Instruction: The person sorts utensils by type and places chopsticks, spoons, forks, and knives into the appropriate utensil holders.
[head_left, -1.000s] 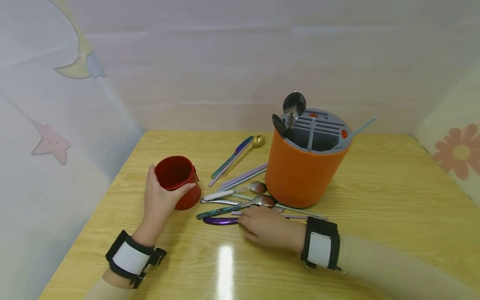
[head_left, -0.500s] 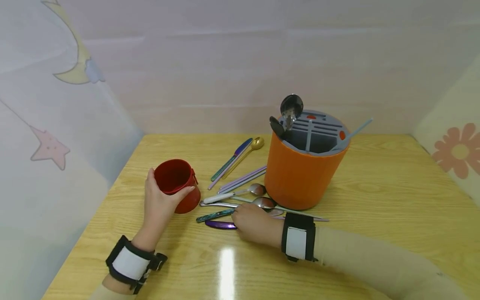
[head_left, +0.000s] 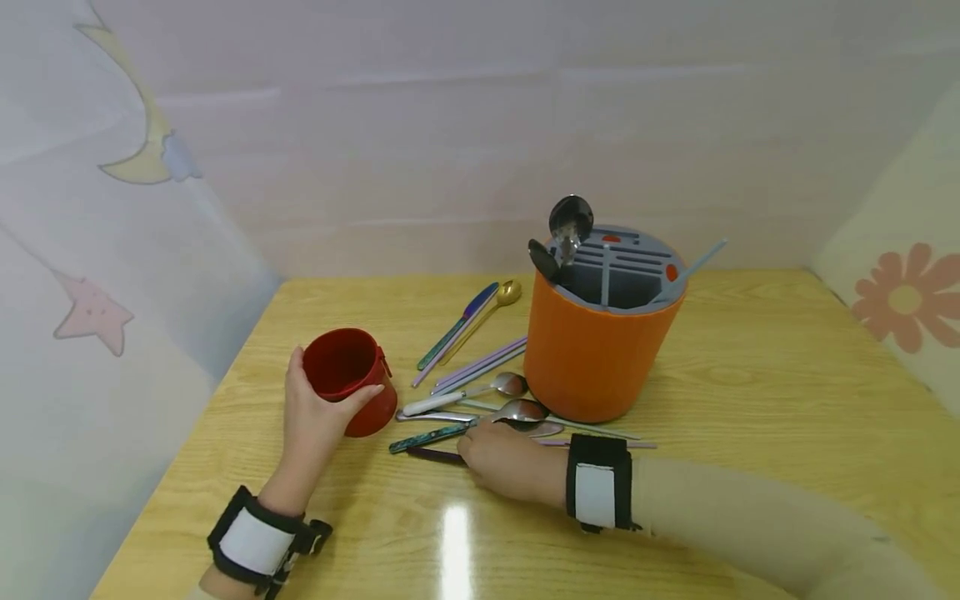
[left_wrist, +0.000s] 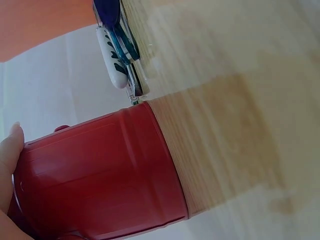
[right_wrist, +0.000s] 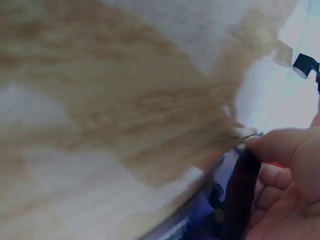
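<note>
The left hand (head_left: 318,417) grips the red cup (head_left: 350,379) upright at nine o'clock, steadying it, while the right hand (head_left: 504,460) pinches a purple utensil (head_left: 433,455) off the surface (head_left: 750,383).

A cup (head_left: 348,379) stands on the table (head_left: 750,400) at the left, a utensil holder (head_left: 600,333) to its right. Loose cutlery (head_left: 472,392) lies between them, with spoons (head_left: 566,229) standing in the holder.

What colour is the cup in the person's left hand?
The cup is red, clearest in the head view.
</note>
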